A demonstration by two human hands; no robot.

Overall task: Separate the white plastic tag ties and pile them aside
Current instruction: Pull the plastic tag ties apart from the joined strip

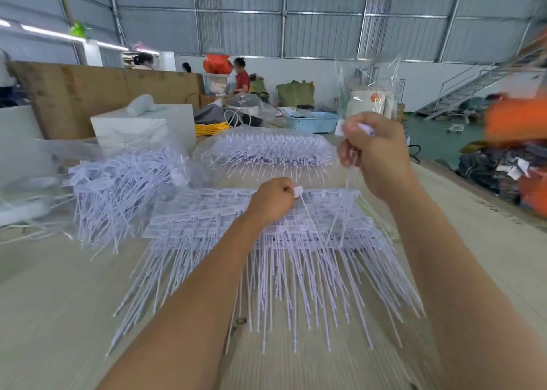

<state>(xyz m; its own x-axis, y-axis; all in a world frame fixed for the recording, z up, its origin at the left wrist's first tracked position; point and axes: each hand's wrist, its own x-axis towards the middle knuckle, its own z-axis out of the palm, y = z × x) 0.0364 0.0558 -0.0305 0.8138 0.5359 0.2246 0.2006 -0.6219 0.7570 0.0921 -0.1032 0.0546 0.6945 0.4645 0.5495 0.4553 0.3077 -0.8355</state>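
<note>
Left hand point(270, 200) was curled tight over the stack of joined ties point(266, 230), fingers pinching one white tag head point(297, 191). Right hand point(376, 153) was raised above the stack, fingers closed around a few loose ties point(344, 200) whose thin tails hung down toward it. The stack lay mid-table point(59, 301), tails fanned toward the camera. Separated ties sat heaped in a pile point(118, 188) to the left. A bagged batch point(266, 147) lay behind.
</note>
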